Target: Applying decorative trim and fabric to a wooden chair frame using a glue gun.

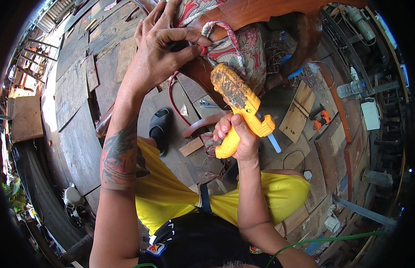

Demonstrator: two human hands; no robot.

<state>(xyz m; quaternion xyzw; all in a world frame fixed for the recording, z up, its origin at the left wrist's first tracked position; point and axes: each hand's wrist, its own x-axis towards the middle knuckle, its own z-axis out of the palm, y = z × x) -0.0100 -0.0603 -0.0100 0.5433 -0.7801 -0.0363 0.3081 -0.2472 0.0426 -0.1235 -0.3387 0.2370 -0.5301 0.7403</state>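
Right hand (241,136) grips yellow glue gun (238,105), nozzle at patterned fabric (232,47); left hand (160,47) pinches fabric against far wooden frame (256,13); gluing stage, apparently; next move demands steady pressure.

1. The dirty yellow plastic glue gun (236,105) fills the space right of the patterned red fabric edge (225,47).
2. The curved brown wooden chair frame (261,13) blocks above.
3. Bare grey floor planks (78,134) leave room left.

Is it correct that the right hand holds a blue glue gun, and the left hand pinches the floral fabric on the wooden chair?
Not quite. The head view shows the glue gun in the right hand is yellow, not blue. The rest holds: the left hand pinches the floral fabric on the wooden chair.
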